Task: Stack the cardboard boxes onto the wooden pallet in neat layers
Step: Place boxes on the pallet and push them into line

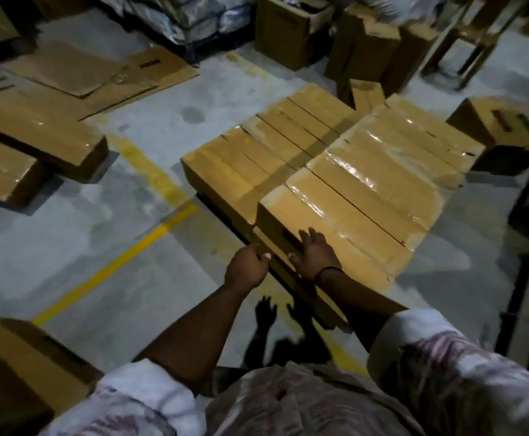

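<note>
Sleeves (150, 401) of a patterned shirt fill the bottom edge, and both bare arms reach out to the near box (345, 221). That box lies at the near end of the right row (395, 158). The right hand (315, 256) lies flat on its top by the end, fingers straight and spread, thumb over the edge; it presses and clasps nothing. The left hand (247, 269) sits at the corner just below, thumb tip on the cardboard. Its fingers are hidden behind the knuckles, so whether they clasp the edge cannot be told.

The left row (257, 146) lies lower, flush beside the right one, both taped and fairly square. The pallet is hidden beneath them; only a dark strip shows under the near side.

By my reading the bottom layer is down and a second is begun on the right, with this box getting a last nudge into line. Plenty is left: loose boxes (37, 136) wait on the floor at left, one (15, 366) lies by the left sleeve, and another (502, 127) beyond the stack at right
</note>
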